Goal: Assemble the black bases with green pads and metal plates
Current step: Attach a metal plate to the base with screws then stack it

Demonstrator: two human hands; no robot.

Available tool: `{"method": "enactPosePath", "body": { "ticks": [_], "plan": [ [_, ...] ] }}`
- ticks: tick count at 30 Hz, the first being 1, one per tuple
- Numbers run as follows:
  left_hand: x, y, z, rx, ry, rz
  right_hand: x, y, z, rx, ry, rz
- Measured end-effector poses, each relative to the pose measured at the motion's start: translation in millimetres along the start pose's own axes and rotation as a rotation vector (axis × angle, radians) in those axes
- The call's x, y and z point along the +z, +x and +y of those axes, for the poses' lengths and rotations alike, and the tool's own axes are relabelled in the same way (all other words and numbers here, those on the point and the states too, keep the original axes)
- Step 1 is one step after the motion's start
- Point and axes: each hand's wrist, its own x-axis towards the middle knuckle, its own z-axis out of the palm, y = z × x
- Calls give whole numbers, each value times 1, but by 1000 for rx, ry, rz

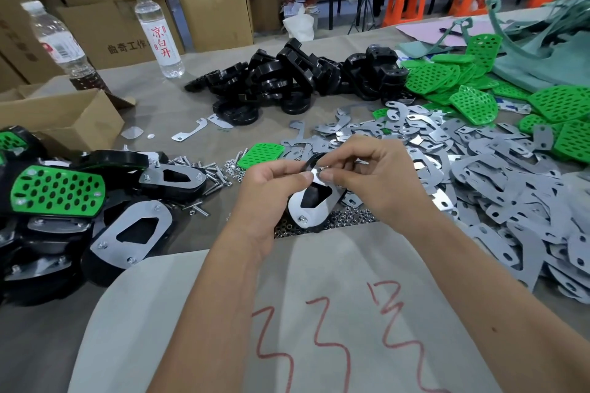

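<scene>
Black base [310, 198] with metal plate [316, 212] on top, held up between both hands above a scatter of nuts [348, 217]. Gripped by left hand [271, 183], thumb pressed on the plate's upper end. Pinched at that same end by right hand [376, 175], fingertips curled around a small fastener, too tiny to identify. Just beyond the hands, a loose green pad [261, 155]. Right of the right hand, a heap of spare plates [498, 175]. Left of the left hand, finished assemblies [95, 210] and loose bolts [212, 171]. Farther off, a pile of bare bases [287, 80].
</scene>
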Motion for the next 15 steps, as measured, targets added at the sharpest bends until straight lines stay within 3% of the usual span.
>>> {"method": "enactPosePath", "body": {
  "ticks": [15],
  "plan": [
    [-3,1,-1,-5,4,-8,4,0,6,-46,-52,62]
  ]
}}
